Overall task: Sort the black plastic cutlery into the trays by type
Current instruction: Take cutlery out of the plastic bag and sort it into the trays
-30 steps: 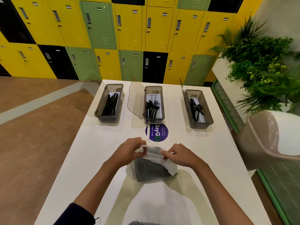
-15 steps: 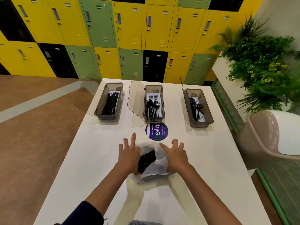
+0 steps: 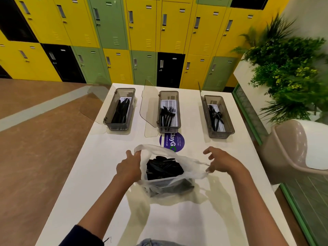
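Near table edge, my left hand (image 3: 128,167) and right hand (image 3: 221,161) pinch the bag (image 3: 168,187) open; trays (image 3: 178,112) part-filled, bagged cutlery (image 3: 163,166) left to sort.

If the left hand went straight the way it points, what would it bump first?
Probably the middle tray, the one holding forks. The left hand, gripping the bag, points forward and slightly right over the purple sticker; depth is unclear.

On my left hand (image 3: 128,167) the fingertips hide behind the rim of the plastic bag (image 3: 192,168), whose film blurs the lower cutlery (image 3: 163,167) at centre frame.
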`<action>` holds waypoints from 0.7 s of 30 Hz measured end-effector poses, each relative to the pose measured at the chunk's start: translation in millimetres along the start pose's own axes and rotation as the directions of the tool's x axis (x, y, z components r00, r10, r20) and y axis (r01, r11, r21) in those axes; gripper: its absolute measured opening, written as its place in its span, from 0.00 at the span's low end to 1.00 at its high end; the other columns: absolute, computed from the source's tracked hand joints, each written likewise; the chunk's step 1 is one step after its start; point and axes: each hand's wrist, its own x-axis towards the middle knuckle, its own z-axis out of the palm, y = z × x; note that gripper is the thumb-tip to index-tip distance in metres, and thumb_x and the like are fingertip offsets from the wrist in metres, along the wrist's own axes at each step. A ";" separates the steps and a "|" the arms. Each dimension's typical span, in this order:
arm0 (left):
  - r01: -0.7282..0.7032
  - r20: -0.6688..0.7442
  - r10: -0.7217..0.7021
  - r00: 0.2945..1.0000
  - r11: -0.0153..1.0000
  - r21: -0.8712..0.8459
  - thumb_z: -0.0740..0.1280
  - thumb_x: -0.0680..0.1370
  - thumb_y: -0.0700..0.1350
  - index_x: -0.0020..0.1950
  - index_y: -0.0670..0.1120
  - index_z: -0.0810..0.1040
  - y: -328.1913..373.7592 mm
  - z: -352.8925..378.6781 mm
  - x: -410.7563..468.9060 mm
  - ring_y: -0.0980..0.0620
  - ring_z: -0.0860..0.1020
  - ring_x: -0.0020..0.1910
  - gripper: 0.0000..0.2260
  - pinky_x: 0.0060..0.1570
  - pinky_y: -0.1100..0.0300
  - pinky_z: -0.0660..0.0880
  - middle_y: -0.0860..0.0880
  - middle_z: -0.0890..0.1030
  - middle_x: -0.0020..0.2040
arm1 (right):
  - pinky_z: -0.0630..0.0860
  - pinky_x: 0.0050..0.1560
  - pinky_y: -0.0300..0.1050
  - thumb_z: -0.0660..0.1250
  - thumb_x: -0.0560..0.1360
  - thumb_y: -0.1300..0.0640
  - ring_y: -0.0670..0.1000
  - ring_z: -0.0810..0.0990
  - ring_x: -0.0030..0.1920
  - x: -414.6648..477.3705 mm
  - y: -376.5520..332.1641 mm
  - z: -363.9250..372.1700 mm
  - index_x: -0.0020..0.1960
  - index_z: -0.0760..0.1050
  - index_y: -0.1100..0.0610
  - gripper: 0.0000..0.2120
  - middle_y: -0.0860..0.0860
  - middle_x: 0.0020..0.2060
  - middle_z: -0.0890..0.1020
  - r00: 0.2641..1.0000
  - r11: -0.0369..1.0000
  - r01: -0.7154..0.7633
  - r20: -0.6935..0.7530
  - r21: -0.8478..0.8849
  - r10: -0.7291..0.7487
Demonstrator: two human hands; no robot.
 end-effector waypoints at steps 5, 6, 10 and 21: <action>-0.212 0.001 0.221 0.975 0.940 -0.267 0.74 0.68 0.33 0.76 0.48 0.50 11.3 -6.9 -2.0 0.41 0.74 0.61 0.45 0.50 0.54 0.79 0.45 0.56 0.73 | 0.74 0.45 0.35 0.72 0.72 0.62 0.50 0.77 0.50 -21.1 -34.9 -10.4 0.61 0.75 0.52 0.19 0.51 0.58 0.76 0.909 0.901 0.388 -0.246 0.197 -0.337; -0.219 -0.011 0.225 0.974 0.937 -0.274 0.73 0.69 0.34 0.76 0.47 0.49 13.3 -9.4 -2.8 0.41 0.75 0.60 0.44 0.49 0.57 0.79 0.45 0.56 0.74 | 0.75 0.48 0.36 0.70 0.73 0.62 0.50 0.79 0.50 -21.1 -46.6 -5.3 0.58 0.77 0.52 0.14 0.51 0.55 0.78 0.884 0.847 0.453 -0.264 0.278 -0.386; -0.254 -0.036 0.253 0.967 0.937 -0.239 0.73 0.70 0.38 0.75 0.50 0.52 16.0 -13.0 -2.0 0.40 0.75 0.60 0.41 0.52 0.52 0.78 0.46 0.58 0.73 | 0.75 0.57 0.42 0.63 0.76 0.64 0.49 0.82 0.50 -5.3 -84.8 50.7 0.54 0.80 0.56 0.10 0.53 0.49 0.84 0.859 0.822 0.495 -0.017 0.283 -0.511; -0.255 0.105 0.281 0.954 0.944 -0.208 0.68 0.71 0.32 0.77 0.47 0.49 -2.6 -15.2 -10.3 0.42 0.74 0.59 0.41 0.37 0.63 0.70 0.46 0.56 0.76 | 0.62 0.69 0.45 0.69 0.73 0.60 0.54 0.66 0.70 44.9 -50.9 109.0 0.73 0.59 0.57 0.32 0.54 0.70 0.68 0.945 0.943 0.322 0.085 -0.086 -0.315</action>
